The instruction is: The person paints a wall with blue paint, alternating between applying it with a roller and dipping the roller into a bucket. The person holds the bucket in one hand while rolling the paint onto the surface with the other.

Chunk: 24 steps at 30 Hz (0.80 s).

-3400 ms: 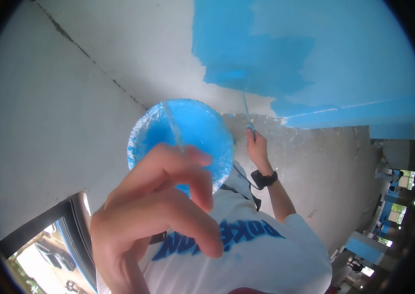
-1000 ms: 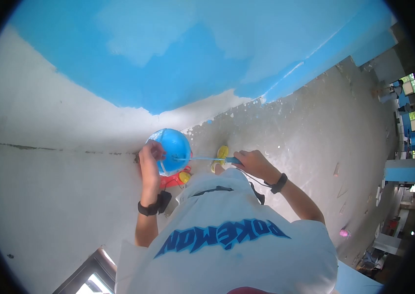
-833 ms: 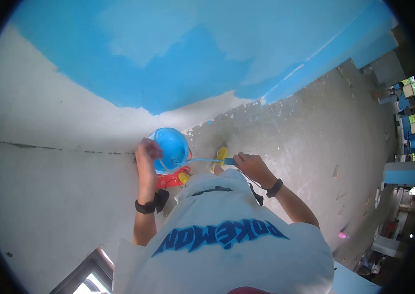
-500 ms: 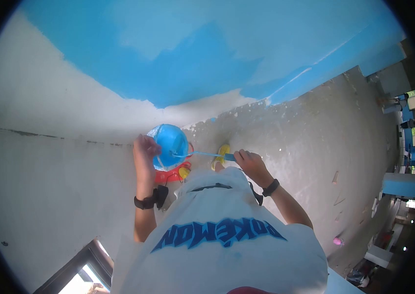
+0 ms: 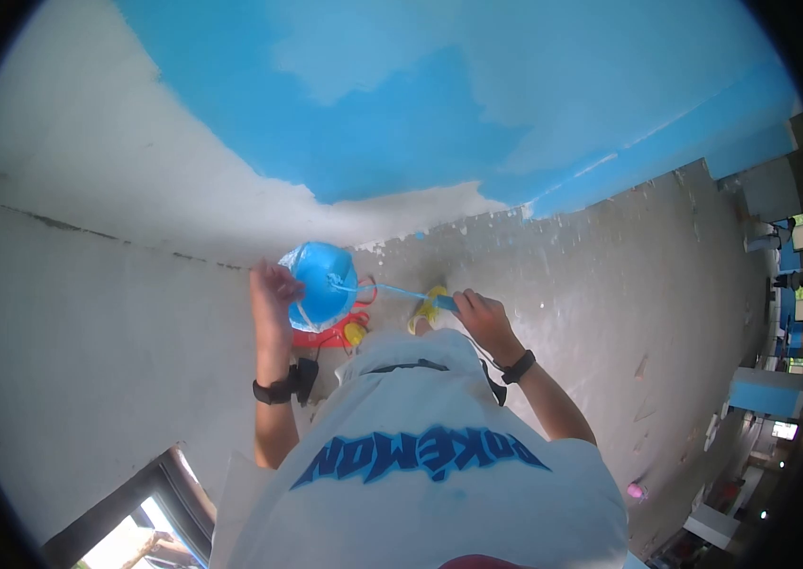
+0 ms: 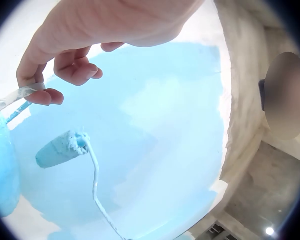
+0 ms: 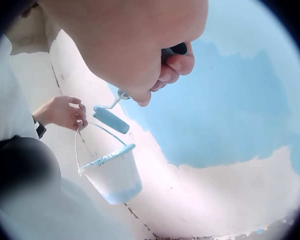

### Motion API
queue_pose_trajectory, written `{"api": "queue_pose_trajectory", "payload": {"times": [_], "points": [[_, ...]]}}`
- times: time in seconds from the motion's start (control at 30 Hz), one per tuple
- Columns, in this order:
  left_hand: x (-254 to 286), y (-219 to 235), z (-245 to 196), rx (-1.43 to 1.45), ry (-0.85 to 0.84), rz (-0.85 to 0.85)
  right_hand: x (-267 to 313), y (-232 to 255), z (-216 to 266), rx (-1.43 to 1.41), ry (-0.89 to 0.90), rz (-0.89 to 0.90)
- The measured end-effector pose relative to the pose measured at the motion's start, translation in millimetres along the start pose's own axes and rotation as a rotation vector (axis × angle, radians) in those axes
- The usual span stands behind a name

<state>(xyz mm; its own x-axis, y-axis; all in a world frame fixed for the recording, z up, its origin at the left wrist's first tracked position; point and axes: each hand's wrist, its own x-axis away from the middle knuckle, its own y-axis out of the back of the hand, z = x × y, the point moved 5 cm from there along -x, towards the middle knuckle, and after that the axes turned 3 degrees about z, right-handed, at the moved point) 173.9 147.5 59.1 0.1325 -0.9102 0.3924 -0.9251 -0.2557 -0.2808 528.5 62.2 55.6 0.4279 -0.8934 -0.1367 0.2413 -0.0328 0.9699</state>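
From the fingers of my left hand [image 5: 273, 284] a white paint bucket [image 7: 115, 177] hangs by its wire handle, which the left wrist view shows hooked in curled fingertips. Blue paint coats the bucket's rim and inside. My right hand [image 5: 484, 321] grips the blue handle [image 5: 444, 302] of a small paint roller. Its thin bent rod runs leftward to the paint-covered sleeve [image 6: 62, 149]. In the right wrist view the roller sleeve [image 7: 111, 120] is above the bucket's rim, close beside the wire handle. The head view shows it overlapping the bucket's mouth.
Ahead rises a wall [image 5: 401, 123] with a large blue painted area and a white unpainted band below. A red item [image 5: 321, 337] with a yellow part lies under the bucket. A yellow shoe [image 5: 432, 303] stands on the grey floor [image 5: 582, 284]. A dark-framed opening [image 5: 136, 512] is at lower left.
The roller was against the wall 3.4 seconds ago, then down at the bucket's mouth. Now it is lifted over the bucket. Both hands kept their holds; the bucket has shifted slightly left.
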Motion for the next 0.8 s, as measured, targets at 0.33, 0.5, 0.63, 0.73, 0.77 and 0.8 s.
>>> {"api": "queue_pose_trajectory", "payload": {"times": [0.33, 0.5, 0.63, 0.73, 0.77, 0.8], "points": [[18.9, 29.1, 2.6, 0.016, 0.006, -0.139, -125.8, 8.2, 16.5, -0.134, -0.056, -0.048], [33.5, 46.0, 7.2, 0.041, 0.006, -0.164, -195.5, -34.5, 27.8, -0.124, -0.025, 0.157], [43.3, 60.0, 14.6, 0.052, 0.019, -0.209, -215.5, -81.5, 24.8, -0.094, -0.057, 0.19], [48.5, 67.3, 17.7, 0.063, 0.041, -0.256, -211.6, -91.8, 18.1, -0.04, -0.076, 0.119], [50.6, 69.1, 19.1, 0.064, 0.055, -0.276, -205.2, -92.0, 11.3, -0.035, -0.131, 0.133], [51.9, 70.1, 18.8, 0.071, 0.055, -0.286, -200.8, -89.2, 3.2, -0.027, -0.185, 0.147]]}}
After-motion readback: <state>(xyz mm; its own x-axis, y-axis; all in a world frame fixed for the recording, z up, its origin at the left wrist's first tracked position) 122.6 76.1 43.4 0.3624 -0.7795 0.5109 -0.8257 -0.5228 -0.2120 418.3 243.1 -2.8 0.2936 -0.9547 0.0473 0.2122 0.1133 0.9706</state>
